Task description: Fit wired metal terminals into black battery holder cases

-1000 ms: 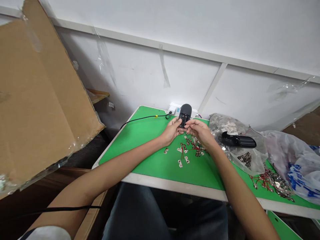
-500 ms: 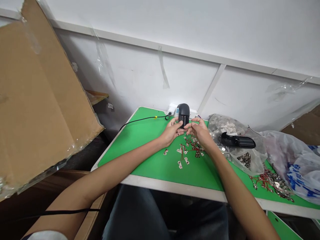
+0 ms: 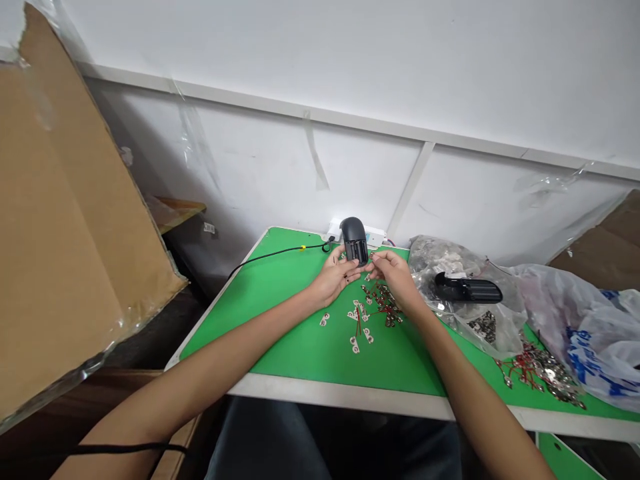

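Note:
My left hand [image 3: 334, 277] is closed round the lower part of a black plastic housing [image 3: 354, 235], held upright with its rounded end up. Its open battery compartment faces me, and the left thumb presses on the bottom edge. Just right of the housing, my right hand [image 3: 395, 272] pinches a small metal contact plate [image 3: 371, 256] between thumb and fingertips, mostly covered by them. Below the hands lies a loose pile of metal contacts with red wires [image 3: 387, 303]. Several separate contact plates [image 3: 354, 345] are scattered nearer to me on the green table [image 3: 300, 347].
A second black housing [image 3: 470, 289] rests on clear plastic bags [image 3: 425, 250] at the right. Another contact heap [image 3: 550, 373] lies beside a white printed bag [image 3: 595, 333]. A black cable [image 3: 270, 252] runs to a white power strip [image 3: 374, 236] by the wall. Large cardboard [image 3: 75, 220] stands left.
The view has tilted up and shifted slightly. My right fingers have drawn together into a pinch beside the housing, where they were more spread. The left hand still holds the housing, now tilted a little.

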`<state>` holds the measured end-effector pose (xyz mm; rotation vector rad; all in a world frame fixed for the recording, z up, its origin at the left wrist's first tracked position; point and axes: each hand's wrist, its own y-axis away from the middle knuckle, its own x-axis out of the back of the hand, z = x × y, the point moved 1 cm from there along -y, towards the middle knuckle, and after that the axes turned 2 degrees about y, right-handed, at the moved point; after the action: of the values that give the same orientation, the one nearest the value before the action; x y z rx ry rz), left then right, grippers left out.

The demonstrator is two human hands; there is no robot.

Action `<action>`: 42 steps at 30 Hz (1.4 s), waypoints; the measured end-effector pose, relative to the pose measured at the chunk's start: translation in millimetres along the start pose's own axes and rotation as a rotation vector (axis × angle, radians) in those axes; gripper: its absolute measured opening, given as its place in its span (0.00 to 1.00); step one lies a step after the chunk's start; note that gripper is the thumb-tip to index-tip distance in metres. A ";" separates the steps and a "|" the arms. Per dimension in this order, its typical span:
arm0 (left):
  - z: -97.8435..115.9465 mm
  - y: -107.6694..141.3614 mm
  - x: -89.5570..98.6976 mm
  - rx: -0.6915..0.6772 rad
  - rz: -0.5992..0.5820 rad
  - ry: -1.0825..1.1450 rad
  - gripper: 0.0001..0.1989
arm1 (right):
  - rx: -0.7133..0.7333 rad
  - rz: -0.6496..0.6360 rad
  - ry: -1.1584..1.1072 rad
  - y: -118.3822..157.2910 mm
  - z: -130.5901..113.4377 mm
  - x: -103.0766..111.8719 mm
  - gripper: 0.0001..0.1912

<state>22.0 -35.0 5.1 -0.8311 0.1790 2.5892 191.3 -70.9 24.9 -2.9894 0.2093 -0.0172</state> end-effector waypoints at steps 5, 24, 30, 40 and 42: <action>-3.2 -1.4 0.8 -0.008 -0.022 -0.014 0.32 | 0.039 -0.009 0.117 1.8 1.8 -2.5 0.17; -0.3 0.1 -3.7 -0.037 -0.032 -0.038 0.35 | -0.095 -0.014 0.240 4.8 5.5 -7.0 0.14; -0.7 3.2 -8.2 -0.085 -0.062 -0.071 0.35 | -0.097 -0.010 0.245 4.1 8.0 -8.0 0.11; -12.6 -3.6 -6.5 -0.221 -0.025 -0.153 0.26 | -0.076 0.061 0.319 6.6 7.8 -9.6 0.12; -13.6 -4.0 -6.9 -0.237 -0.015 -0.165 0.26 | -0.070 0.076 0.337 8.2 6.1 -10.8 0.12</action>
<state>36.0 -37.1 -1.9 -0.6879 -0.1852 2.6842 179.7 -76.6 17.6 -3.0253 0.3669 -0.5164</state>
